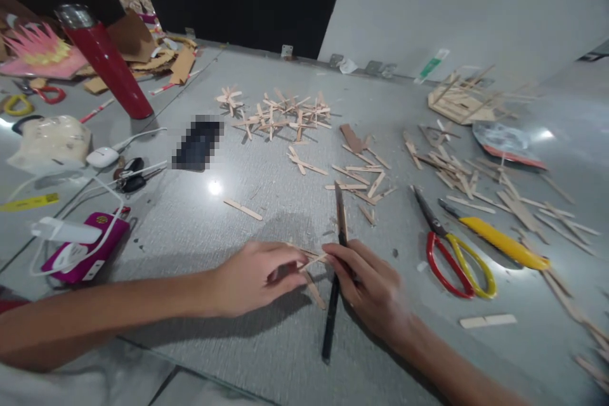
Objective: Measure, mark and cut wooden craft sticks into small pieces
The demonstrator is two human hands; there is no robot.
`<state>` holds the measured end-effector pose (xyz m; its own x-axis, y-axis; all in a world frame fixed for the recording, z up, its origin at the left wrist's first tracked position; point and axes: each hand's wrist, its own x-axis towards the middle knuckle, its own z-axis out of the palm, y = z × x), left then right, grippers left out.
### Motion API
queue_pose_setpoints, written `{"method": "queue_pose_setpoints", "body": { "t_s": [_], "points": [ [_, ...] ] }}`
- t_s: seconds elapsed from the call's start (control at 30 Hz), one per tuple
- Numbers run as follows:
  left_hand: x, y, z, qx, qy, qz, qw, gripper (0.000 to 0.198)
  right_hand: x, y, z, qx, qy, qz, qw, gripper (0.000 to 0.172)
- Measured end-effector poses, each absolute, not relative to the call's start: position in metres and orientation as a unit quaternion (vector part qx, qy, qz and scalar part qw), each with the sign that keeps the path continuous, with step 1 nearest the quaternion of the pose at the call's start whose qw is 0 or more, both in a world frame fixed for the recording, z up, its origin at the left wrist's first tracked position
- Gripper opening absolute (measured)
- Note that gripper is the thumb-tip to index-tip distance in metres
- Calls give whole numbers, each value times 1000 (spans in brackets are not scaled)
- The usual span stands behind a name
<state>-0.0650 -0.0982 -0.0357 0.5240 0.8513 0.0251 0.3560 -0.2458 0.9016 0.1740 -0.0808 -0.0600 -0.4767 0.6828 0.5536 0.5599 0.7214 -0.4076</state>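
Because it lies flat and alone on the desk [176, 222], the loose stick [242, 209] would likely need a fingertip under one end, or a pinch along its narrow edges, to come up. Next along, the left hand [266, 276] is curled, thumb and fingertips pinching one end of a thin wooden stick [313, 262], which sits between the two hands, over the desk. That piece looks very light and fairly stiff, yet it is slim enough that bending could probably snap or splinter it; bare wood should give some friction, so a gentle pinch near each end ought to do. Beneath it lies another flat strip [315, 292], partly hidden. The slim dark tool [330, 323] comes next, grasped around its middle by the right hand [373, 285], whose fingertips also appear to meet the stick's other end. The tool seems rigid and heavier than the wood, its handle perhaps a little slippery; the far end looks blade-like and is best left untouched, though its sharpness cannot be told. Farther right, the scissors [440, 235] would be safest taken by their red and yellow loops, the yellow cutter [504, 241] by its thick handle.
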Motion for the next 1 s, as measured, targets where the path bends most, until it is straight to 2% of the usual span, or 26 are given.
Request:
{"method": "queue_pose_setpoints", "body": {
  "t_s": [0.1, 0.2, 0.33, 0.47, 0.6, 0.7, 0.83, 1.0],
  "points": [
    [-65, -100, -44, 782, 405, 300, 368, 23, 174, -81, -61, -357, -855, 80, 367, 18],
    [-65, -98, -50, 778, 431, 287, 356, 22, 173, -80, -65, -355, -851, 96, 375, 22],
    [-64, -94, -51, 747, 466, 306, 361, 16, 173, -79, -71, -369, -837, 104, 392, 39],
    [-63, -90, -43, 744, 466, 330, 347, 19, 174, -80, -75, -415, -806, 103, 410, 39],
    [-68, -86, -38, 773, 457, 302, 319, 24, 175, -80, -73, -463, -778, 145, 399, 40],
    [-74, -79, -44, 797, 436, 321, 267, 25, 175, -79, -72, -477, -767, 164, 397, 35],
    [-78, -69, -56, 817, 426, 347, 172, 28, 173, -75, -75, -497, -746, 167, 411, 20],
    [-75, -64, -60, 810, 440, 337, 192, 26, 169, -73, -72, -509, -735, 181, 410, 8]
  ]
}}
